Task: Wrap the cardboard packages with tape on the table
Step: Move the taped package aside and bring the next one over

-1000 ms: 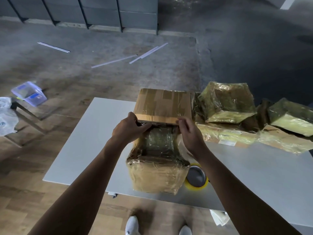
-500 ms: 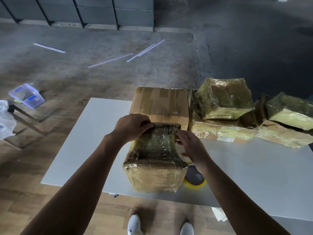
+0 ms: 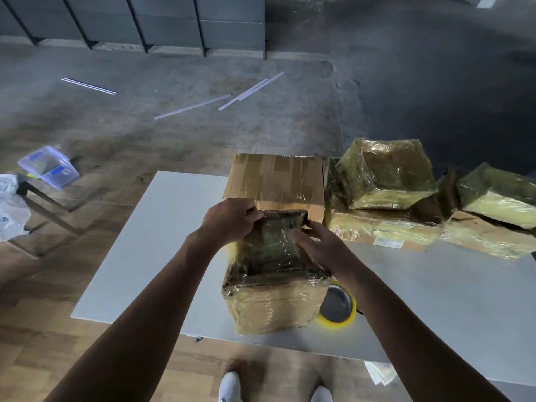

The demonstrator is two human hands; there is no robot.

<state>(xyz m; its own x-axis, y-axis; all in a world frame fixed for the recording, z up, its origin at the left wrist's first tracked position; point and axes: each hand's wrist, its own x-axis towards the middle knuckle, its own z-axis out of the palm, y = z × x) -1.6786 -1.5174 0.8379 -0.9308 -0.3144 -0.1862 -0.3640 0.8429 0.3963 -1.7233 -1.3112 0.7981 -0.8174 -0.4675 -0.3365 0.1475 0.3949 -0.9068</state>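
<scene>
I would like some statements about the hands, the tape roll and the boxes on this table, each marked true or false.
1. The left hand and the right hand both hold the near package. True.
2. The tape roll lies to the left of this package. False: it lies to its right, on the table.
3. The right hand grips the tape roll. False: no hand touches the roll.
4. A brown box stands behind the near package. True.
</scene>
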